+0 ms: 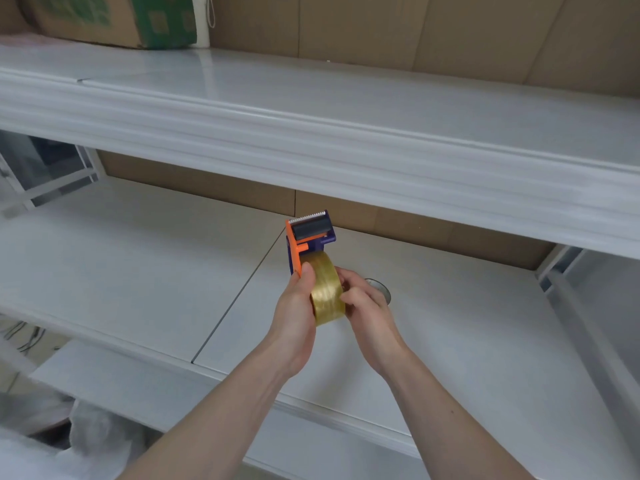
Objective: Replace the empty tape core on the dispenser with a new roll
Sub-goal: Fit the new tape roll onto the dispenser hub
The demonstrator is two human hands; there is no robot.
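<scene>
My left hand [294,306] is closed around the lower frame of the dispenser [306,242], thumb laid over the near rim of the new roll [327,294]; my right hand [363,303] is curled against the roll's far side, fingertips pressing its edge, so both hands grip the assembly, held in the air above the lower shelf [138,271]. I judge the roll to be fairly light but stiff, a rigid wound cylinder whose glossy outer wrap is slick under the fingers; it is best taken by the flat side faces or across its width, not by the smooth curved band. The dispenser is hard plastic, light, and safe to hold by the frame, but the serrated cutter [313,215] at the top should be kept away from fingers. The roll is translucent amber-gold and nearly full in thickness; it sits at the frame's hub, though I cannot tell whether it is fully seated. The frame is orange and dark blue with a grey roller below the blade. Behind my right hand, a pale ring lying on the shelf is probably the empty core [382,289].
</scene>
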